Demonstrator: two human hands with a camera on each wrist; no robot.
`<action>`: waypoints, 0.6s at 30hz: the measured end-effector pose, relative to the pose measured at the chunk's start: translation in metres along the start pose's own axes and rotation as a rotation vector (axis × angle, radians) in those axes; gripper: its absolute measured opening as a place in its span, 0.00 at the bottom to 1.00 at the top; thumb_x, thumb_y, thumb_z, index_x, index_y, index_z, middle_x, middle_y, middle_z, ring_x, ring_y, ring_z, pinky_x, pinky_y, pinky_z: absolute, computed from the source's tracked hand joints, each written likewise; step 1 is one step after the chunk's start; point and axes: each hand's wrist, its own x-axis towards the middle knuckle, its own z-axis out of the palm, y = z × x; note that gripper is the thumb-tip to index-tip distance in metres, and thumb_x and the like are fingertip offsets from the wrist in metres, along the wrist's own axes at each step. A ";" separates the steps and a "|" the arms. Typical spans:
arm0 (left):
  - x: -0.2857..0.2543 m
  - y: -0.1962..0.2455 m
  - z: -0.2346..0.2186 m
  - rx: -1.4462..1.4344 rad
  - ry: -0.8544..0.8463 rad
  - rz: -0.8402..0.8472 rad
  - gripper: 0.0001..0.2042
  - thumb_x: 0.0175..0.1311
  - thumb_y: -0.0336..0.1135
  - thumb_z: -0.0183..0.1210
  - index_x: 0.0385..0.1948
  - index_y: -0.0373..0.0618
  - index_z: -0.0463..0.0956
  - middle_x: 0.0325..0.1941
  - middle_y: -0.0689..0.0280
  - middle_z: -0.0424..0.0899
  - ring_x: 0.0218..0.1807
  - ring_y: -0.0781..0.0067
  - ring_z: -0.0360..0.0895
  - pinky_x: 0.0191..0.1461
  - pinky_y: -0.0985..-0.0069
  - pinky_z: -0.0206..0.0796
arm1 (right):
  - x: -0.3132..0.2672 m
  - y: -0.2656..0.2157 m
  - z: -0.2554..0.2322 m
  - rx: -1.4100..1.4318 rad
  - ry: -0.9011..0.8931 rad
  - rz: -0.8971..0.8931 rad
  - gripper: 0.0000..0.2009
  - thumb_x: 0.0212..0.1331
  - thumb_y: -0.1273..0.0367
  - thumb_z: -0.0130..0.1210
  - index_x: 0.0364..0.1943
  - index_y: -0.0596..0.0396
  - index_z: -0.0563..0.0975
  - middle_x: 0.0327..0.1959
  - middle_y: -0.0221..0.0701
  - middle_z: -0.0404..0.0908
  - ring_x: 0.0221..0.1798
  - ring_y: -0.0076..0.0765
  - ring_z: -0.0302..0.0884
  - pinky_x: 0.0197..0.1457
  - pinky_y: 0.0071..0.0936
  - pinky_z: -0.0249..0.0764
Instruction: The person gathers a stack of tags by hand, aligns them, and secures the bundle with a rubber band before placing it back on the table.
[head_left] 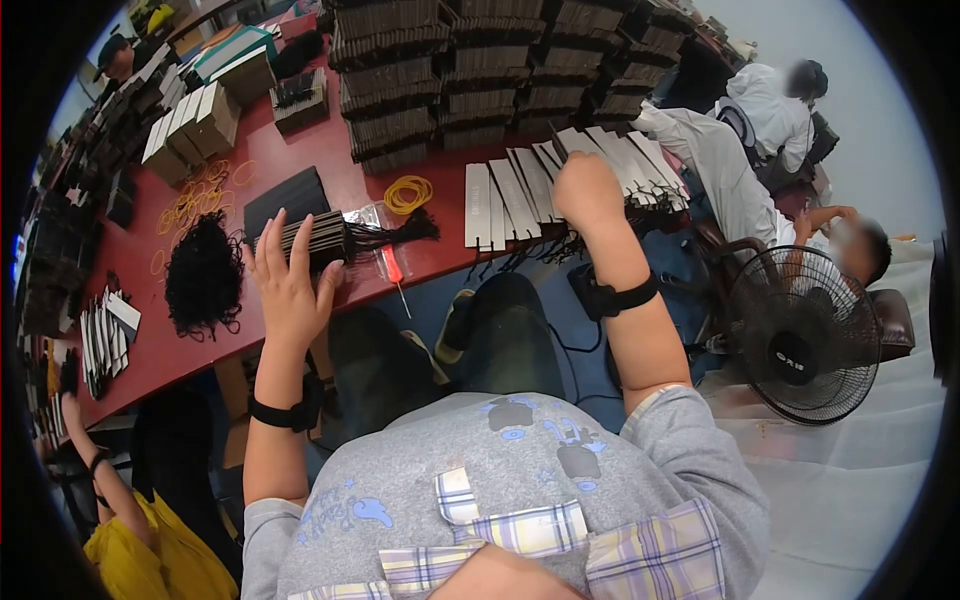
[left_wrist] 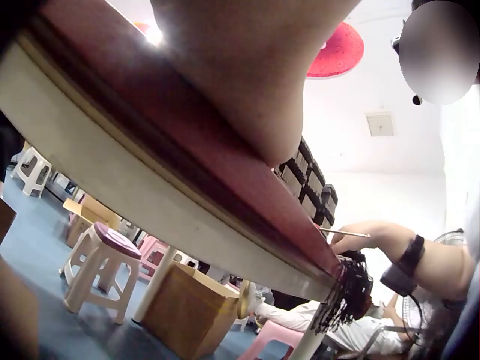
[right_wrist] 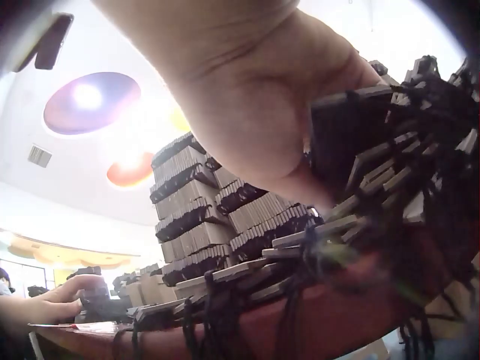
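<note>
My left hand (head_left: 290, 275) lies with spread, straight fingers against a bundle of long flat tags (head_left: 314, 240), its thumb along the near side. Black cords (head_left: 400, 232) trail from the bundle to the right. Behind it is a flat black pad (head_left: 290, 198). Over a fanned row of white tags (head_left: 484, 205) with black cords, my right hand (head_left: 590, 190) has curled fingers. The right wrist view shows that hand gripping a dark-faced tag (right_wrist: 345, 135) at the row; its fingertips are hidden. In the left wrist view the palm side (left_wrist: 240, 82) fills the top.
Tall stacks of corded tags (head_left: 480, 70) line the back. Yellow rubber bands (head_left: 408, 194), a red-handled screwdriver (head_left: 391, 265) and a black cord heap (head_left: 205, 275) lie on the red table (head_left: 430, 255). A fan (head_left: 805, 335) stands right; another person's arm (head_left: 105, 470) is at left.
</note>
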 end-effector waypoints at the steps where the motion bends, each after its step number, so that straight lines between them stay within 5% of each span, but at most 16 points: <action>1: 0.000 0.000 0.000 -0.010 0.013 0.009 0.28 0.61 0.48 0.58 0.63 0.50 0.66 0.69 0.54 0.59 0.71 0.49 0.54 0.73 0.45 0.35 | 0.004 0.006 -0.005 0.073 -0.018 0.027 0.12 0.59 0.68 0.48 0.36 0.67 0.74 0.33 0.52 0.79 0.41 0.56 0.80 0.43 0.46 0.75; 3: 0.001 -0.001 -0.002 -0.018 0.034 0.030 0.27 0.61 0.44 0.57 0.62 0.47 0.66 0.68 0.53 0.61 0.69 0.49 0.56 0.73 0.47 0.38 | 0.008 0.023 -0.024 0.253 0.011 -0.025 0.14 0.65 0.65 0.43 0.36 0.64 0.73 0.29 0.51 0.80 0.38 0.57 0.80 0.43 0.50 0.72; 4: 0.000 -0.001 -0.003 -0.021 0.043 0.039 0.26 0.61 0.43 0.57 0.61 0.45 0.65 0.67 0.53 0.62 0.68 0.48 0.57 0.73 0.49 0.39 | 0.011 0.032 -0.031 0.388 0.052 0.091 0.15 0.66 0.63 0.44 0.34 0.64 0.72 0.29 0.52 0.80 0.37 0.62 0.78 0.45 0.49 0.72; 6: 0.003 0.003 -0.003 -0.083 0.069 0.048 0.25 0.60 0.39 0.58 0.59 0.44 0.67 0.64 0.54 0.65 0.67 0.48 0.59 0.73 0.49 0.41 | 0.015 0.042 -0.048 0.116 0.122 0.060 0.21 0.64 0.56 0.49 0.37 0.66 0.73 0.32 0.53 0.80 0.40 0.59 0.79 0.45 0.48 0.73; 12: 0.028 0.037 0.006 -0.229 0.100 0.162 0.22 0.56 0.34 0.61 0.54 0.43 0.70 0.58 0.56 0.69 0.63 0.48 0.63 0.71 0.47 0.45 | 0.019 0.046 -0.023 -0.172 -0.131 0.112 0.37 0.46 0.43 0.62 0.47 0.67 0.75 0.38 0.51 0.81 0.46 0.52 0.80 0.53 0.39 0.74; 18: 0.046 0.071 0.008 -0.359 0.071 0.239 0.22 0.54 0.34 0.63 0.52 0.45 0.72 0.57 0.57 0.70 0.60 0.49 0.64 0.68 0.47 0.49 | 0.031 0.064 -0.035 0.063 -0.250 0.116 0.30 0.48 0.48 0.60 0.34 0.70 0.79 0.31 0.54 0.82 0.39 0.55 0.81 0.52 0.40 0.74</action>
